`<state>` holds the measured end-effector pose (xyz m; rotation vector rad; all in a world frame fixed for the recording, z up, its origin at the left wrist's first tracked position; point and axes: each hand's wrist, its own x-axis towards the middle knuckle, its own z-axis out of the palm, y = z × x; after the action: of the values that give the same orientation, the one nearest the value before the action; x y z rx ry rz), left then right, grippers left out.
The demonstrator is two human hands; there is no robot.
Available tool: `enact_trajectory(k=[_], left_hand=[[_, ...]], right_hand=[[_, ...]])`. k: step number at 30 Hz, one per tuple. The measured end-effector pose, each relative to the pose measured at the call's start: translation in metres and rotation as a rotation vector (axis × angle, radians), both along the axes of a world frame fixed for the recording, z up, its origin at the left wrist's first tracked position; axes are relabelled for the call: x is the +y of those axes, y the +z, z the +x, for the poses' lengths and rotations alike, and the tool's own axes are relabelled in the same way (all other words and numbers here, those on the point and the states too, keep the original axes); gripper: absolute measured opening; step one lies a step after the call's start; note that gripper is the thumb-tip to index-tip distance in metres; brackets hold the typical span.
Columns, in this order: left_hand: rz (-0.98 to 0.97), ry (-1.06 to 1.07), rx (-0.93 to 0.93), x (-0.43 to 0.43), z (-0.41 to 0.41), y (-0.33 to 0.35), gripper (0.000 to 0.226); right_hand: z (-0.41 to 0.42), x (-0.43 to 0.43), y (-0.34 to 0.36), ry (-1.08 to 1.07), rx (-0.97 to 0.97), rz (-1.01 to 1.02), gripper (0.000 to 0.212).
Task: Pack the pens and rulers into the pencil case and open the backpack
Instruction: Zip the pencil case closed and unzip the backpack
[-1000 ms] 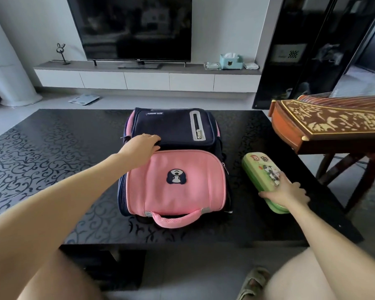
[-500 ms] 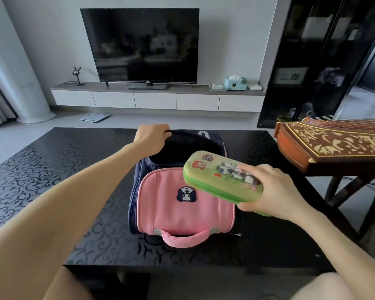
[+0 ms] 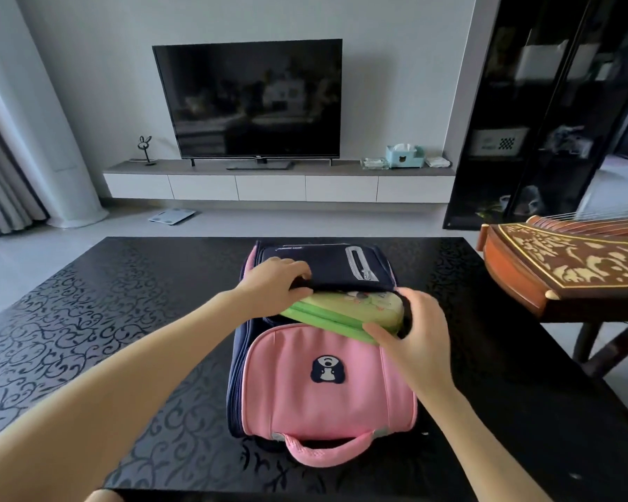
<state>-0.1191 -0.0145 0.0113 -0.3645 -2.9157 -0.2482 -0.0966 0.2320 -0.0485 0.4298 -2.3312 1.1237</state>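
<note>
Pretty far along, I'd say. The backpack lies flat on the black table with its pink front pocket facing up. Its main compartment is already open, since there's a clear gap under the navy flap. No loose pens or rulers anywhere on the table, and the green pencil case looks closed. My guess is the packing part is done, though you obviously can't see inside it. The case sits in the mouth of the backpack, partly under the flap, with its near long edge and right end poking out above the pink pocket. What's left, as far as I can judge, is getting it the rest of the way in.

Hands: the left hand reaches in from the left and grips the flap's near edge, fingers curled round it, holding it up off the case. The right hand comes in from the right and grips the case's right end. Its thumb lies along the near edge and its fingers wrap over the far corner. Both forearms are stretched out low over the table.
</note>
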Motion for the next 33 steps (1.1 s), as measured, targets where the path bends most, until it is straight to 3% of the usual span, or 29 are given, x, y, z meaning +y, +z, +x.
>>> enact_trajectory(k=[4, 8, 13, 16, 21, 24, 29, 33], left_hand=[[0.021, -0.162, -0.021, 0.032, -0.019, -0.002, 0.034], [-0.043, -0.218, -0.1, 0.08, -0.038, 0.0, 0.032], [-0.595, -0.223, -0.041, 0.113, -0.05, 0.004, 0.022], [-0.529, -0.21, 0.007, 0.115, -0.047, 0.013, 0.021], [-0.334, -0.11, 0.019, 0.106, -0.039, 0.02, 0.025], [-0.271, -0.09, -0.005, 0.102, -0.036, 0.014, 0.028], [-0.248, -0.094, -0.03, 0.107, -0.028, 0.01, 0.031], [-0.283, -0.115, -0.022, 0.108, -0.033, 0.006, 0.028]], right_hand=[[0.006, 0.008, -0.013, 0.067, -0.385, -0.343, 0.068], [-0.002, 0.003, -0.023, 0.106, -0.406, -0.387, 0.043], [-0.005, -0.001, -0.028, 0.125, -0.417, -0.401, 0.055], [-0.019, -0.004, -0.027, 0.109, -0.382, -0.378, 0.06], [-0.048, -0.011, -0.022, 0.018, -0.31, -0.337, 0.039], [-0.058, -0.012, -0.029, -0.052, -0.365, -0.297, 0.048], [-0.076, -0.014, -0.028, -0.02, -0.362, -0.08, 0.033], [-0.088, -0.018, -0.022, -0.101, -0.366, -0.057, 0.022]])
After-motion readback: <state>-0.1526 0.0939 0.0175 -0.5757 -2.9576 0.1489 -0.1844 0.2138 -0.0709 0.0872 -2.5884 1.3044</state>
